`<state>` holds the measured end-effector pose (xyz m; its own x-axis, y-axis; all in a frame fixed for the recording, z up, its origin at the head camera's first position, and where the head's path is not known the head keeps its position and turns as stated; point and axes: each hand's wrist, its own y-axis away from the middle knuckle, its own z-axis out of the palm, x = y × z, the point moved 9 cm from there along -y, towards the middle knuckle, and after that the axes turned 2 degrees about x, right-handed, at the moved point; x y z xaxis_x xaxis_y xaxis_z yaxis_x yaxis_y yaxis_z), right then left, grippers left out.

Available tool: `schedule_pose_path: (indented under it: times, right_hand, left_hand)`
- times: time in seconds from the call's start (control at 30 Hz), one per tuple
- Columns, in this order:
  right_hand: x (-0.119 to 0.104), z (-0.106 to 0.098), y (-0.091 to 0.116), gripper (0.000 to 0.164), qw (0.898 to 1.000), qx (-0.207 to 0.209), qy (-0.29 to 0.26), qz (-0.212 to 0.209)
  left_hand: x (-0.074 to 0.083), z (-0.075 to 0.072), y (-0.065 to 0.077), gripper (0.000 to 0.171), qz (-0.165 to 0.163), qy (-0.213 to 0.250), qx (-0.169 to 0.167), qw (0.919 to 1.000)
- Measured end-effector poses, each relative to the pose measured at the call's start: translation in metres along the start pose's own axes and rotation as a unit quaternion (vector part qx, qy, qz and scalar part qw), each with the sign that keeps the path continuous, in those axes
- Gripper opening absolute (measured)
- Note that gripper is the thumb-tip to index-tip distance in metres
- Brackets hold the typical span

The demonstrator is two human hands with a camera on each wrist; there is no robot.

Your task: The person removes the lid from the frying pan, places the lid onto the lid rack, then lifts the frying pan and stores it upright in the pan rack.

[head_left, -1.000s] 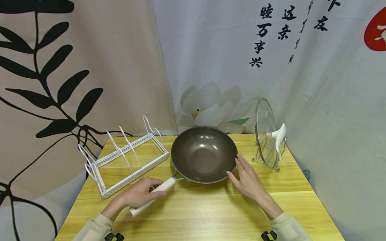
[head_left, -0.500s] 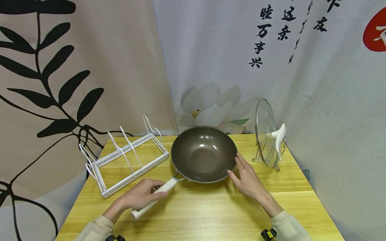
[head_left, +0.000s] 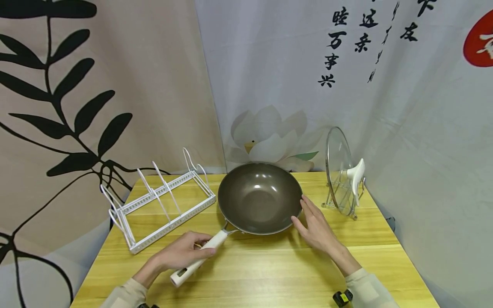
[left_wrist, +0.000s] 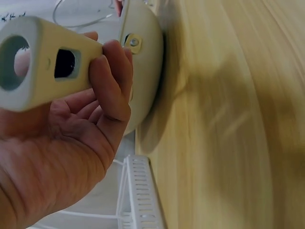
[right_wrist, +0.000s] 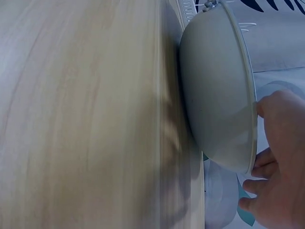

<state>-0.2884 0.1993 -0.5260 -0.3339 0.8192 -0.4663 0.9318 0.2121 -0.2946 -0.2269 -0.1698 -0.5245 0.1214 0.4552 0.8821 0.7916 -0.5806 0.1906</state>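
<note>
A wok (head_left: 262,199), dark inside and cream outside, sits on the table with its white handle (head_left: 198,259) pointing to the front left. My left hand (head_left: 182,253) grips that handle; in the left wrist view its fingers (left_wrist: 112,78) curl round it, and the hollow end with a square slot sticks out past them. On the wok's right side, my right hand (head_left: 319,229) touches the rim with fairly straight fingers. The right wrist view shows its thumb and fingers spread along the wok's edge (right_wrist: 224,90).
Left of the wok stands a white rack (head_left: 165,209) with upright dividers, its corner close to the wok. At the back right a glass lid (head_left: 337,167) with a white knob (head_left: 356,177) stands upright in a wire stand (head_left: 339,201). A printed cloth (head_left: 269,64) hangs behind the table (head_left: 269,273).
The handle's free end has swung slightly to the right and toward me, the left hand moving along with it. The right hand has stayed at the rim with hardly any movement.
</note>
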Motion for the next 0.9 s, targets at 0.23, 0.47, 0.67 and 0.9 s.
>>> schedule_pose_path:
  times: [0.23,0.47,0.67,0.9]
  right_hand:
    - [0.001,0.0,-0.002,0.074,1.0,-0.006,-0.011,0.001]
    - [0.003,0.003,-0.005,0.075,1.0,-0.012,-0.014,0.0]
    - [0.003,0.003,-0.006,0.074,1.0,-0.016,-0.014,-0.001]
    - [0.005,0.004,-0.008,0.074,1.0,-0.023,-0.013,0.001]
  left_hand:
    - [-0.002,0.007,-0.001,0.035,-0.005,0.025,-0.006,0.9997]
    - [-0.003,0.011,-0.003,0.027,-0.006,0.044,-0.014,0.9989]
    - [-0.004,0.016,-0.004,0.027,-0.011,0.055,-0.014,0.9983]
    - [-0.004,0.021,-0.003,0.035,-0.017,0.068,-0.013,0.9974]
